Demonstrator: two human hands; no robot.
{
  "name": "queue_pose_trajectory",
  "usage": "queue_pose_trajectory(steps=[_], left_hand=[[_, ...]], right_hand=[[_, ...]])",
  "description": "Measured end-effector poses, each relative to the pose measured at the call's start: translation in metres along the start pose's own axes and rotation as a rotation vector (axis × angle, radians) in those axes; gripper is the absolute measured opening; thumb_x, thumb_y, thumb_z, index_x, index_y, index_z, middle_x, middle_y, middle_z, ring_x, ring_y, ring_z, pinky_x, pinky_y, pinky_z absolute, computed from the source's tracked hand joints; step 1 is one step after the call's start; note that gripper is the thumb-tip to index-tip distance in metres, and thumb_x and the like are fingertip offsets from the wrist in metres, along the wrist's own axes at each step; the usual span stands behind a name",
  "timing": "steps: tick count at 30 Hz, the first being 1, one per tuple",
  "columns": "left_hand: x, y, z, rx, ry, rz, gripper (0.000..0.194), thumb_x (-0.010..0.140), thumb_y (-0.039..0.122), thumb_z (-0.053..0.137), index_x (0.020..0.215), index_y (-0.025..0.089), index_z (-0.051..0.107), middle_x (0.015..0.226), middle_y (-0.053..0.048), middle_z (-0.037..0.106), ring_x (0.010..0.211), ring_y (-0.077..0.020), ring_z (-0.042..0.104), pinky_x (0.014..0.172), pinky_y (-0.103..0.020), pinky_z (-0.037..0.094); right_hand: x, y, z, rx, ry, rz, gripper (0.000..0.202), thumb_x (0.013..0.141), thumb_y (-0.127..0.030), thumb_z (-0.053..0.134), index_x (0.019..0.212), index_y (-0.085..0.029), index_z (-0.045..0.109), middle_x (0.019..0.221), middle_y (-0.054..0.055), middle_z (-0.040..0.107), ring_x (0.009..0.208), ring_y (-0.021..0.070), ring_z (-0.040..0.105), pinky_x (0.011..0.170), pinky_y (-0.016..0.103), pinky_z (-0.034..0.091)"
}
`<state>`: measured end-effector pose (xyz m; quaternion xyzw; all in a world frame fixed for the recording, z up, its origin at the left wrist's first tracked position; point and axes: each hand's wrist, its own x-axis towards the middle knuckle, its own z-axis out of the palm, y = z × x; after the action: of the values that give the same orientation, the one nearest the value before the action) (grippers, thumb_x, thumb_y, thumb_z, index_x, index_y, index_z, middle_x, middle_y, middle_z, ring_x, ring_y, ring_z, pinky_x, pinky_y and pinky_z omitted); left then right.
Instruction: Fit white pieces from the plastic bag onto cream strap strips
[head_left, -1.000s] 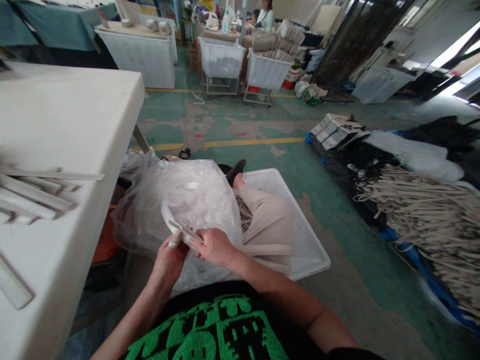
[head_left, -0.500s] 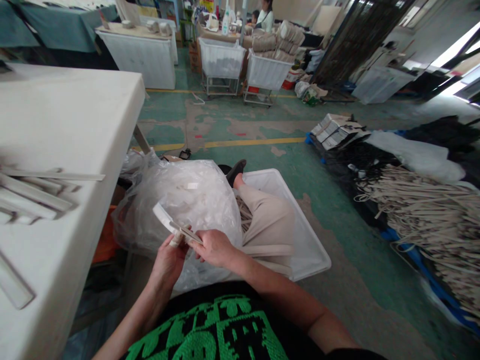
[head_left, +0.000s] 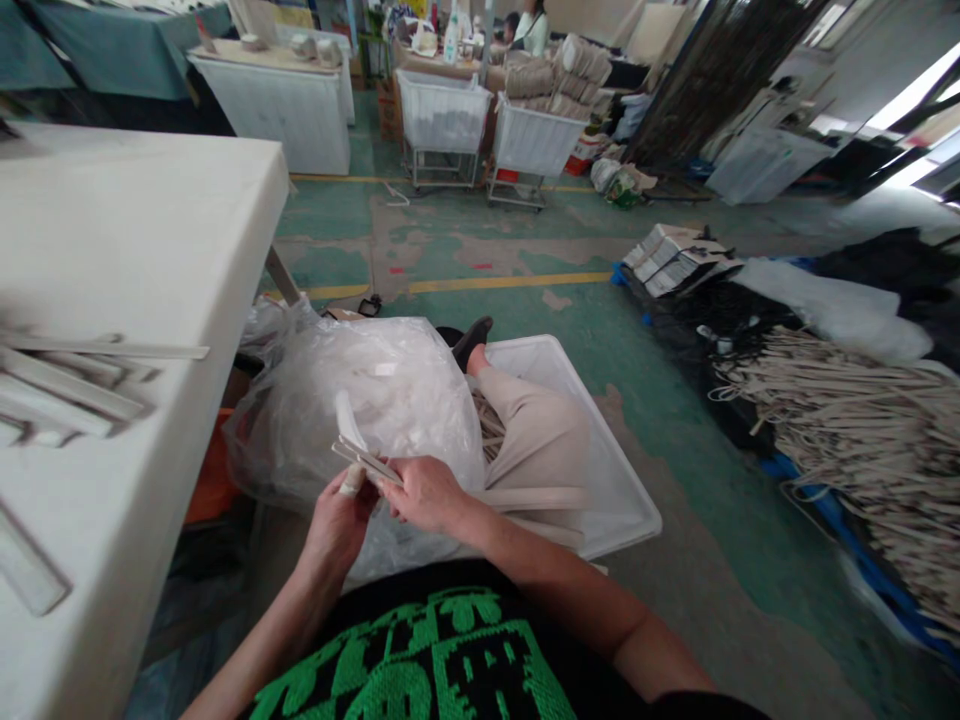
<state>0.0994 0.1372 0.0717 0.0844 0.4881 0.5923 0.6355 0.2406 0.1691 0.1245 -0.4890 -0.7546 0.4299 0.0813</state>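
Observation:
My left hand (head_left: pixel 339 520) and my right hand (head_left: pixel 426 492) meet over my lap, fingers closed. Between them are pale, narrow flat strips (head_left: pixel 369 459), their far ends slightly apart. My right hand grips their near end, while my left fingertips pinch them from below. A whitish wrap (head_left: pixel 351 480) covers one left finger. Just beyond the fingers, a white curved strip (head_left: pixel 348 418) stands up; where it is held is hidden. Behind it bulges a clear plastic bag (head_left: pixel 405 370) of white pieces, which I cannot make out singly.
A white table (head_left: pixel 150 220) at left bears several pale strips (head_left: pixel 71 385). Beside my leg is a white plastic tub (head_left: pixel 622 490) with strips in it. Bundled beige cords (head_left: pixel 847 430) lie on a blue pallet at right. Wheeled white bins (head_left: pixel 442 110) and a person (head_left: pixel 532 30) are farther back.
The white curved strip has swung right and now points more upright. The flat strips' far ends show more plainly. Both hands stay in nearly the same place.

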Motion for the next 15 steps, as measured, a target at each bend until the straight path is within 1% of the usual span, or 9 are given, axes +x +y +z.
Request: queue_pose_trajectory(steps=[2, 3, 4, 7, 9, 11, 15], left_hand=[[-0.002, -0.004, 0.001, 0.026, -0.073, -0.025, 0.034, 0.055, 0.038, 0.090, 0.070, 0.011, 0.075, 0.062, -0.004, 0.071, 0.054, -0.0136, 0.062, 0.054, -0.024, 0.053], [-0.001, -0.003, 0.002, 0.021, -0.074, -0.036, 0.033, 0.056, 0.037, 0.090, 0.070, 0.011, 0.075, 0.063, -0.004, 0.071, 0.054, -0.0139, 0.061, 0.053, -0.024, 0.053], [0.001, 0.000, 0.003, 0.004, -0.050, -0.047, 0.030, 0.058, 0.034, 0.089, 0.072, 0.011, 0.076, 0.065, -0.005, 0.073, 0.056, -0.0145, 0.063, 0.054, -0.024, 0.054], [0.010, 0.015, 0.003, -0.074, 0.100, -0.041, 0.019, 0.063, 0.024, 0.084, 0.077, 0.013, 0.076, 0.076, -0.006, 0.076, 0.064, -0.0147, 0.067, 0.058, -0.023, 0.055], [0.013, 0.019, 0.001, -0.092, 0.152, -0.017, 0.016, 0.064, 0.022, 0.082, 0.076, 0.013, 0.075, 0.077, -0.005, 0.076, 0.065, -0.0140, 0.067, 0.059, -0.022, 0.054], [0.010, 0.016, 0.000, -0.073, 0.134, -0.003, 0.022, 0.060, 0.024, 0.086, 0.074, 0.012, 0.074, 0.073, -0.005, 0.075, 0.065, -0.0142, 0.067, 0.060, -0.022, 0.054], [0.002, 0.007, -0.001, -0.005, 0.029, 0.004, 0.039, 0.050, 0.032, 0.093, 0.074, 0.009, 0.073, 0.070, -0.005, 0.073, 0.062, -0.0144, 0.065, 0.060, -0.024, 0.053]], right_hand=[[0.000, -0.002, -0.002, 0.003, 0.012, -0.008, 0.024, 0.098, -0.033, 0.048, 0.094, -0.020, 0.068, 0.065, -0.002, 0.068, 0.060, 0.0126, 0.062, 0.059, 0.022, 0.040], [0.000, -0.002, -0.003, 0.006, 0.011, -0.013, 0.024, 0.098, -0.032, 0.048, 0.094, -0.020, 0.068, 0.064, -0.002, 0.068, 0.059, 0.0124, 0.062, 0.059, 0.022, 0.040], [0.000, -0.003, -0.004, 0.008, 0.005, -0.019, 0.024, 0.098, -0.032, 0.048, 0.094, -0.020, 0.068, 0.063, -0.002, 0.067, 0.059, 0.0123, 0.062, 0.059, 0.022, 0.039], [0.000, -0.001, -0.002, -0.002, -0.025, -0.030, 0.024, 0.097, -0.034, 0.050, 0.091, -0.019, 0.068, 0.062, -0.002, 0.067, 0.060, 0.0131, 0.063, 0.060, 0.022, 0.039], [0.000, 0.000, 0.000, -0.018, -0.032, -0.018, 0.024, 0.096, -0.034, 0.052, 0.088, -0.018, 0.068, 0.063, -0.001, 0.068, 0.062, 0.0137, 0.063, 0.061, 0.023, 0.040], [0.001, 0.001, 0.000, -0.021, -0.020, -0.002, 0.022, 0.096, -0.032, 0.052, 0.089, -0.019, 0.068, 0.063, -0.001, 0.068, 0.063, 0.0138, 0.064, 0.061, 0.023, 0.040], [0.001, 0.001, -0.002, 0.020, -0.003, -0.013, 0.023, 0.097, -0.032, 0.049, 0.096, -0.020, 0.068, 0.064, -0.002, 0.068, 0.061, 0.0132, 0.063, 0.060, 0.022, 0.040]])
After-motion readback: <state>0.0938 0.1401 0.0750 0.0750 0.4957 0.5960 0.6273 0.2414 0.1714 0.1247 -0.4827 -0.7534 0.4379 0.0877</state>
